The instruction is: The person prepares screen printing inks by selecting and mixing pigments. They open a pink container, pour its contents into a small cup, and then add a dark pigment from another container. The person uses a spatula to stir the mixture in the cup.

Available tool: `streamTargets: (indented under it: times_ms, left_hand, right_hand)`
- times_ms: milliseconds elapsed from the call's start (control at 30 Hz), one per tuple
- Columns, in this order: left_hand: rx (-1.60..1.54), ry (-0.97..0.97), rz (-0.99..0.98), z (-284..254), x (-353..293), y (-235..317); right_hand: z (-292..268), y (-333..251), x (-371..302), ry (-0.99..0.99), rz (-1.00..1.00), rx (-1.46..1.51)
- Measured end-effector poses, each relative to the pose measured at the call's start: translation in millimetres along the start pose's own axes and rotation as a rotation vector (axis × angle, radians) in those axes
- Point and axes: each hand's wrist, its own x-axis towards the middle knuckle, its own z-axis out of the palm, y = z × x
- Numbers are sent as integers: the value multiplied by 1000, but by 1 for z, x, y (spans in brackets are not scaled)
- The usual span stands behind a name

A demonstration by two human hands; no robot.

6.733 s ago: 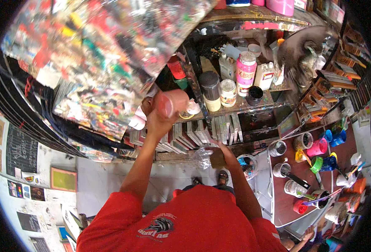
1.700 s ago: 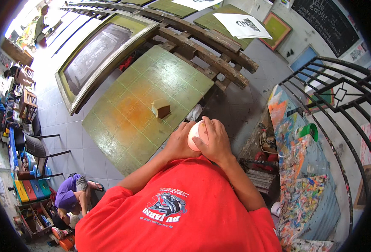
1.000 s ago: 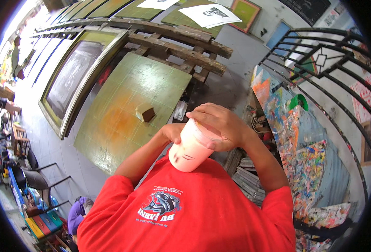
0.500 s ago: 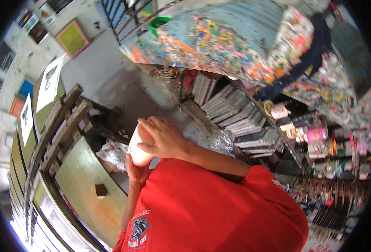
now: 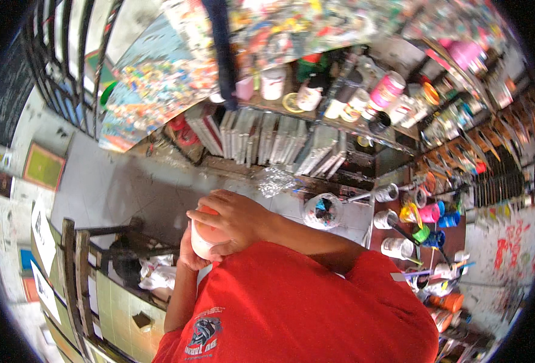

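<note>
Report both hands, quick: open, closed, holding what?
Left hand: closed on the left side of the pale pink plastic tub.
Right hand: closed on the same tub, from its right side.

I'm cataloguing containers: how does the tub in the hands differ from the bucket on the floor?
The tub is held by the left hand and right hand; the bucket stands on the floor. The tub is orange-pink and white; the bucket is whitish, with dark and blue stuff inside. Both look rounded.
</note>
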Motion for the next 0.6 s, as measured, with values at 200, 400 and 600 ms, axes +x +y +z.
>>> streamTargets:
  times_ms: [200, 400, 600]
  left_hand:
    - [33, 104, 176, 13, 62, -85]
    - [241, -18, -299, 70, 106, -111]
    - [713, -98, -502, 71, 144, -117]
  right_hand:
    - [-47, -28, -100, 245, 387, -253]
    - [-94, -47, -174, 145, 497, -290]
    - [-129, -74, -198, 144, 478, -305]
